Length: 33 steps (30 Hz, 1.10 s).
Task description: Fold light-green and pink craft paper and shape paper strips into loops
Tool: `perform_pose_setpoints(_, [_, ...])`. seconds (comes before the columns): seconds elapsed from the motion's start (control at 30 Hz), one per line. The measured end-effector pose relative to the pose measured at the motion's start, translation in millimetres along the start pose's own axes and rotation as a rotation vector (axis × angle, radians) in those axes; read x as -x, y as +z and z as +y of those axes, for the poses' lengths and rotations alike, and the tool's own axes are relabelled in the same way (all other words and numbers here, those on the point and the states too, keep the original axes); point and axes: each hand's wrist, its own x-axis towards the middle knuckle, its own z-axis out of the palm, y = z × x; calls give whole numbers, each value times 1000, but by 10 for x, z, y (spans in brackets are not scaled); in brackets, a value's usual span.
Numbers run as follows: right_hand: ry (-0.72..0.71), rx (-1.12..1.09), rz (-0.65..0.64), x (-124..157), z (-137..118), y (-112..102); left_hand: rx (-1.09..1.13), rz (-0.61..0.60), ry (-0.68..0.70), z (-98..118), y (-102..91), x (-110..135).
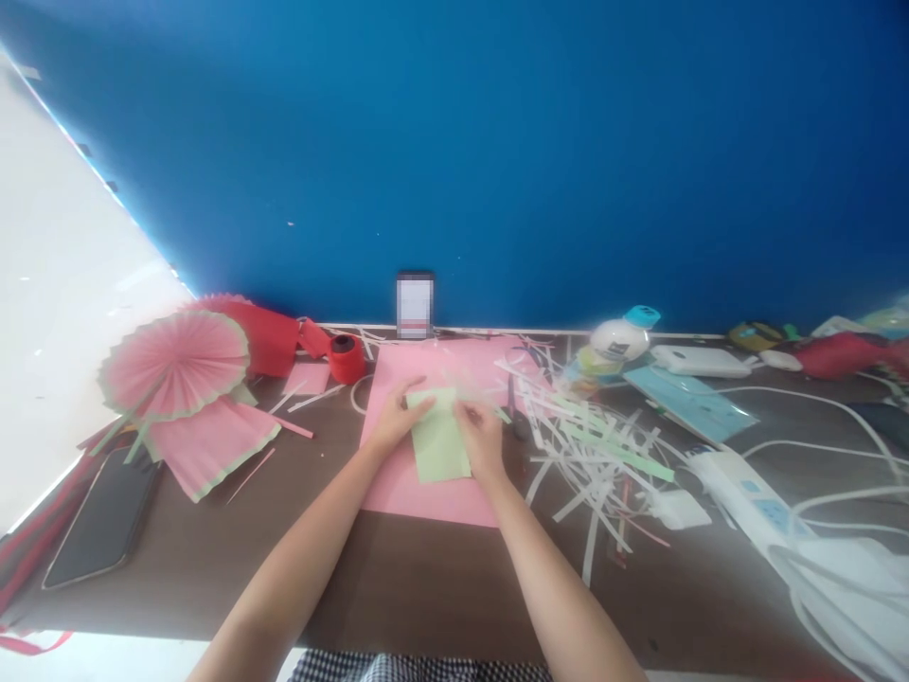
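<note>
A light green sheet of paper [438, 450] is between my hands, over a larger pink sheet [404, 493] on the dark table. My left hand [400, 417] grips its upper left edge, thumb on top and forefinger reaching past the far corner. At the right edge, my right hand [483, 436] pinches the paper with its fingers closed; the fingertips are blurred. Right beside that hand, scissors [517, 407] lie partly among a tangled pile of white and green paper strips [597, 455].
Pink folded paper fans [174, 365] and a black phone [103, 521] lie at the left. A red tape roll [346, 360] sits behind. Another phone [415, 305] leans on the blue wall. Rightward are a white bottle [621, 339], a power strip [745, 497] and loose cables.
</note>
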Motion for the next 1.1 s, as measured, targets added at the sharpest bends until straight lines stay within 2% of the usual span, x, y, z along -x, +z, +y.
perform_pose_setpoints(0.13, [6,11,-28,-15,-14,-22,42,-59,-76,-89,11,-17])
perform_pose_setpoints(0.27, [-15,20,-34,-24,1,-28,74,-63,-104,-137,15,-29])
perform_pose_setpoints(0.43, [-45,24,10,-17,28,-3,81,-75,-91,-123,17,-25])
perform_pose_setpoints(0.63, [-1,-28,93,-24,105,1,110,-53,-40,-88,18,-14])
perform_pose_setpoints(0.83, [-16,-8,-63,-64,102,-77,107,-2,-82,-109,19,-42])
perform_pose_setpoints(0.9, [-12,32,-80,-76,92,-94,114,14,-67,-117,21,-50])
perform_pose_setpoints(1.1, [-81,129,26,-65,74,-73,125,-102,-76,-104,15,-29])
